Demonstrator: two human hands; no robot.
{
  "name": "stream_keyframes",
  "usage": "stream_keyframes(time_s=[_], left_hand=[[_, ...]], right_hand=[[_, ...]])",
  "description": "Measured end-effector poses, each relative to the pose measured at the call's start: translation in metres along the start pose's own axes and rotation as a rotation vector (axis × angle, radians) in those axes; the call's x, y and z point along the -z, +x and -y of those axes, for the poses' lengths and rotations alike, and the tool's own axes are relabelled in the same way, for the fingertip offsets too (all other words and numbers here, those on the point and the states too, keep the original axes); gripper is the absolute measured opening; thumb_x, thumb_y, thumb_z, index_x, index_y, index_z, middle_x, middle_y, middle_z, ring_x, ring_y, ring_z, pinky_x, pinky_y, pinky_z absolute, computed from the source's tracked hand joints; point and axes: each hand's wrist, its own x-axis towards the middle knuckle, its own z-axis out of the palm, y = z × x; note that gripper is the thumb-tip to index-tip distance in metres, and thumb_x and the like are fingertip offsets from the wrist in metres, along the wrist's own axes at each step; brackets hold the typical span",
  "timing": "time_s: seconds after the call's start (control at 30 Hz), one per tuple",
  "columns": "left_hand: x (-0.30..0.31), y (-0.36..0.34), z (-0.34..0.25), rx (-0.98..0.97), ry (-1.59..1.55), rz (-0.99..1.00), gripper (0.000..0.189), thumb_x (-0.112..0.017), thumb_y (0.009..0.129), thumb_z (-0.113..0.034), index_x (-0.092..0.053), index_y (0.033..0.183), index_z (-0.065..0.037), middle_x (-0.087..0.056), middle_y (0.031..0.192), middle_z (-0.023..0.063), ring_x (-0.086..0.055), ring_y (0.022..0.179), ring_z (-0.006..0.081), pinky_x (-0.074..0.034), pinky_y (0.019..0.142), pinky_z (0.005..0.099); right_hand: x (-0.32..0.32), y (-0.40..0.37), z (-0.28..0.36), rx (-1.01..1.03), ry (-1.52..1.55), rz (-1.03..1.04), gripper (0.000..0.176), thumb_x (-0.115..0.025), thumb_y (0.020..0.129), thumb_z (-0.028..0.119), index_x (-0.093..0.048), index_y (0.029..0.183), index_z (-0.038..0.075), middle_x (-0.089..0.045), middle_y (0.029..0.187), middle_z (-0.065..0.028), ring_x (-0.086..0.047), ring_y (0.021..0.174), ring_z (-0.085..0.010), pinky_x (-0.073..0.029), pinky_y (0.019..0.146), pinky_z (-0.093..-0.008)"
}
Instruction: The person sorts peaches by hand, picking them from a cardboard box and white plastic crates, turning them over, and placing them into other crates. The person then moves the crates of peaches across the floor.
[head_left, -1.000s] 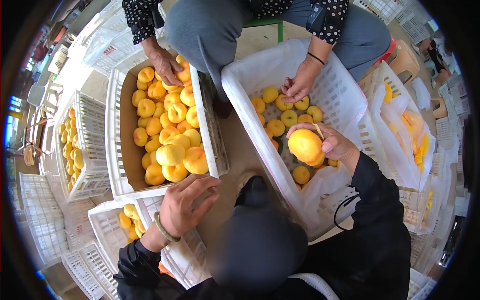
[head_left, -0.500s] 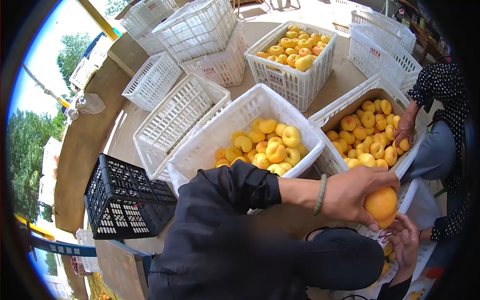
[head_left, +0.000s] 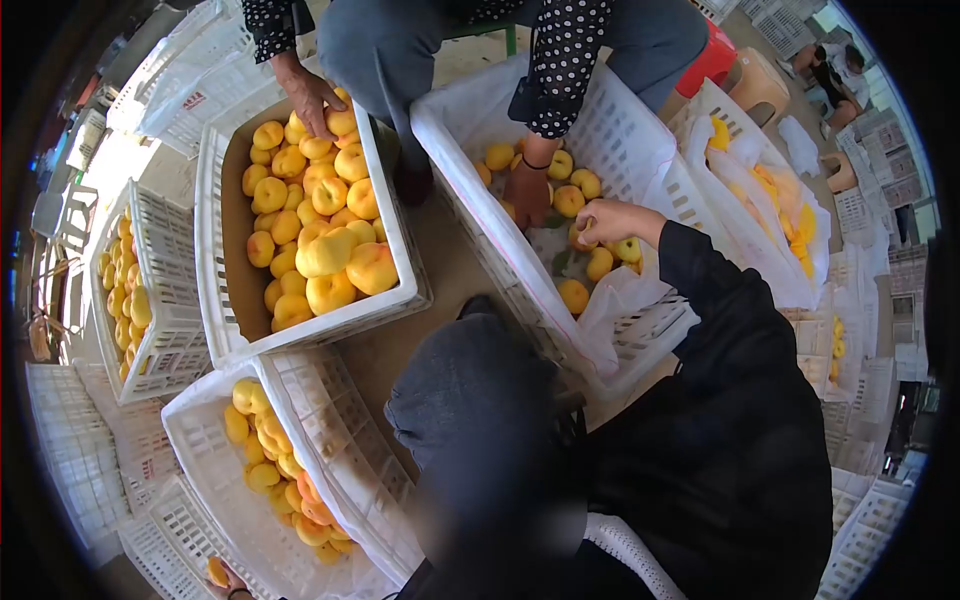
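My right hand (head_left: 622, 222) reaches into a white, plastic-lined crate (head_left: 455, 130), its fingers closed on a yellow peach (head_left: 579, 238) among several others. At the lower left edge of the view, my left hand (head_left: 232, 580) is partly cut off and holds an orange-yellow peach (head_left: 217, 571). That hand is beside another lined crate (head_left: 285, 400), partly filled with peaches. Across from me, a person in polka-dot sleeves has one hand (head_left: 527, 192) in the same crate as my right hand. Their other hand (head_left: 312, 97) touches peaches in a cardboard-lined crate (head_left: 212, 270).
A crate of peaches (head_left: 165, 290) stands at the left. To the right is a lined crate (head_left: 790, 270) with yellow material inside. A red stool (head_left: 708, 55) stands behind the other person. Stacked white crates (head_left: 75, 460) line the lower left, and another person (head_left: 840, 80) sits far right.
The view has swung right. My hands, together at one peach before, are now far apart: the left out by the lined crate with a peach, the right in the other person's crate.
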Motion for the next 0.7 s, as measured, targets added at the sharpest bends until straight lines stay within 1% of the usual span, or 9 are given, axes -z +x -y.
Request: stream_keyframes(time_s=[0.1,0.13,0.17,0.23,0.33,0.5,0.6,0.67,0.7], left_hand=[[-0.092,-0.096,0.036,-0.094,0.208,-0.134,0.056,-0.057,0.088,-0.030,-0.035,0.135,-0.008,-0.049,0.125,0.0127,-0.056,0.107,0.0277,-0.051,0.086,0.0326],[-0.106,-0.110,0.042,-0.129,0.270,-0.187,0.057,-0.057,0.088,-0.031,-0.034,0.136,-0.009,-0.048,0.126,0.0121,-0.056,0.107,0.0269,-0.051,0.085,0.0315],[-0.114,-0.093,0.040,-0.160,0.387,-0.011,0.052,-0.055,0.089,-0.032,-0.038,0.133,-0.009,-0.046,0.129,0.0115,-0.054,0.110,0.0262,-0.050,0.088,0.0330],[-0.142,-0.091,0.042,-0.201,0.568,0.308,0.046,-0.052,0.091,-0.030,-0.042,0.131,-0.010,-0.045,0.132,0.0107,-0.052,0.113,0.0238,-0.047,0.091,0.0320],[-0.218,-0.193,0.071,-0.104,0.613,0.818,0.042,-0.051,0.093,-0.025,-0.042,0.130,-0.008,-0.046,0.131,0.0105,-0.054,0.109,0.0185,-0.044,0.089,0.0256],[-0.290,-0.382,0.154,-0.231,0.929,1.307,0.037,-0.052,0.092,-0.024,-0.046,0.121,-0.001,-0.052,0.117,0.0120,-0.058,0.092,0.0142,-0.047,0.079,0.0253],[-0.306,-0.436,0.189,-0.208,1.067,1.589,0.033,-0.058,0.089,-0.023,-0.052,0.110,0.001,-0.059,0.103,0.0116,-0.061,0.084,0.0162,-0.047,0.076,0.0264],[-0.314,-0.467,0.208,-0.180,1.052,1.698,0.028,-0.062,0.086,-0.017,-0.055,0.105,0.002,-0.062,0.096,0.0105,-0.062,0.083,0.0176,-0.048,0.076,0.0284],[-0.316,-0.479,0.216,-0.168,1.054,1.744,0.027,-0.063,0.084,-0.014,-0.056,0.104,0.003,-0.062,0.096,0.0105,-0.063,0.084,0.0174,-0.048,0.077,0.0291]], right_hand=[[-0.030,0.023,-0.016,-0.146,-0.198,0.143,0.038,-0.067,0.077,0.026,-0.061,0.104,0.002,-0.064,0.089,-0.0150,-0.062,0.079,-0.0208,-0.049,0.065,-0.0349],[-0.051,0.044,-0.035,0.026,-0.366,0.158,0.039,-0.068,0.073,0.025,-0.061,0.105,0.004,-0.064,0.088,-0.0145,-0.062,0.080,-0.0229,-0.050,0.067,-0.0371],[-0.072,0.061,-0.051,0.202,-0.532,0.173,0.041,-0.070,0.069,0.023,-0.061,0.105,0.005,-0.064,0.087,-0.0140,-0.063,0.081,-0.0251,-0.050,0.070,-0.0393],[-0.113,0.082,-0.072,0.204,-0.572,0.166,0.048,-0.072,0.065,0.022,-0.059,0.108,0.006,-0.063,0.093,-0.0153,-0.062,0.086,-0.0270,-0.050,0.074,-0.0411],[-0.136,0.069,-0.061,0.141,-0.641,0.135,0.063,-0.077,0.057,0.021,-0.054,0.114,0.008,-0.060,0.103,-0.0183,-0.060,0.094,-0.0308,-0.049,0.078,-0.0425],[-0.149,0.067,-0.075,0.164,-0.639,0.048,0.080,-0.081,0.051,0.019,-0.046,0.122,0.009,-0.054,0.111,-0.0232,-0.057,0.099,-0.0362,-0.050,0.077,-0.0426],[-0.118,0.072,-0.078,0.063,-0.220,0.094,0.075,-0.080,0.057,0.026,-0.045,0.121,0.006,-0.054,0.110,-0.0214,-0.058,0.098,-0.0335,-0.052,0.072,-0.0405],[-0.081,0.067,-0.066,-0.197,0.750,0.285,0.065,-0.073,0.070,0.041,-0.048,0.117,0.003,-0.058,0.101,-0.0170,-0.060,0.086,-0.0280,-0.053,0.066,-0.0365],[-0.060,0.057,-0.054,-0.170,0.921,0.449,0.062,-0.067,0.074,0.048,-0.050,0.113,0.002,-0.059,0.095,-0.0155,-0.060,0.079,-0.0262,-0.052,0.063,-0.0346]])
